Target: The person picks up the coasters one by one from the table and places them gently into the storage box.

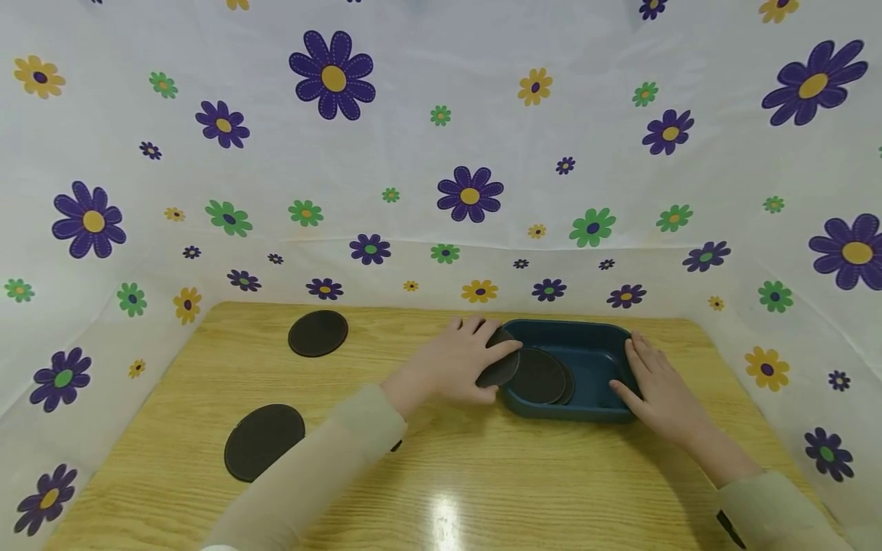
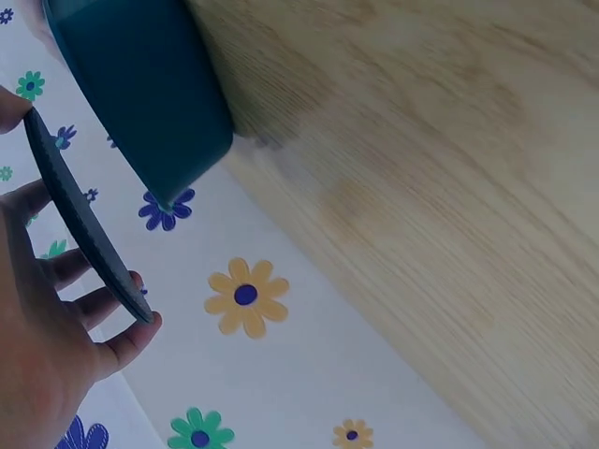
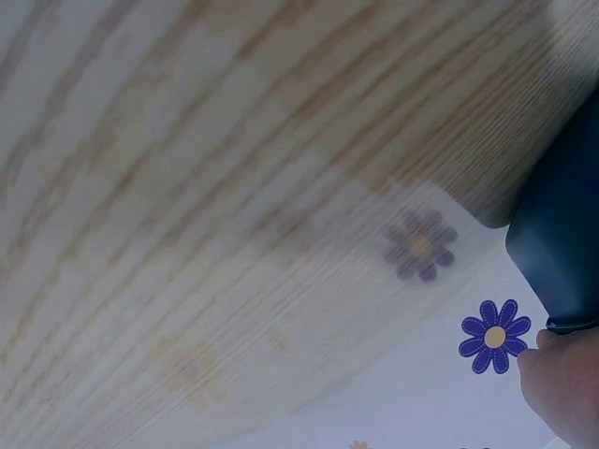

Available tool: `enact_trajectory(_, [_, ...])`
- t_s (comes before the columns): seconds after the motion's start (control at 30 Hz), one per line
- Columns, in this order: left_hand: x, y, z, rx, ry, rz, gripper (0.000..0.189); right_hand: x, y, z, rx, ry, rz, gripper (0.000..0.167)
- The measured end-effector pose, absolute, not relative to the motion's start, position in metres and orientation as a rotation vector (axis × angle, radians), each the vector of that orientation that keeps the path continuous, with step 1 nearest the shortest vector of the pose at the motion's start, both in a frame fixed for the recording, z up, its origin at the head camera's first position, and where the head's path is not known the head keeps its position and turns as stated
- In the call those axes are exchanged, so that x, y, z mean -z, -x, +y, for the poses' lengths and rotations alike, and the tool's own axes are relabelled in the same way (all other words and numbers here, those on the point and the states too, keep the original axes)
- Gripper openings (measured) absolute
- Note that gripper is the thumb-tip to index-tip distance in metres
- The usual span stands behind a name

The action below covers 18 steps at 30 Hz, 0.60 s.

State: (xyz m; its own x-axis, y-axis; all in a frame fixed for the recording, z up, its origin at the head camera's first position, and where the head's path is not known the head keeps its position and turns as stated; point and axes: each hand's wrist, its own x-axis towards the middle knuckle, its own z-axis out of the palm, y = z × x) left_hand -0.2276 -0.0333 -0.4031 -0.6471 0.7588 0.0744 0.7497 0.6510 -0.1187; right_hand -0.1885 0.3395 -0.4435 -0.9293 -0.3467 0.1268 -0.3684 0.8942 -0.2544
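My left hand holds a round black coaster by its edge, tilted, at the left end of a dark blue rectangular tub. In the left wrist view, the thumb and fingers spread around the rim of that coaster, which is off the table. Inside the tub, black coasters lie overlapping at the left side. My right hand grips the tub's right wall, thumb over the inner side and fingers along the rim. Only a small part of this hand shows in the right wrist view, beside the tub.
Two more round black coasters lie on the wooden table: one at the back left, one nearer the front, partly covered by the left sleeve. White flower-patterned cloth encloses the table's back and sides.
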Motion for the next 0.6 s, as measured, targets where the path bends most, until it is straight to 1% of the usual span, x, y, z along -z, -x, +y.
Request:
enact_trajectory(0.27, [0.408, 0.229, -0.003, -0.189, 1.275, -2.736, 0.075, 0.444, 0.187, 0.339, -0.429, -0.571, -2.961, 0.084])
enact_trajectory(0.6, [0.42, 0.237, 0.022, -0.172, 1.258, -2.782, 0.075, 0.445, 0.189, 0.34, -0.435, -0.578, -2.958, 0.084])
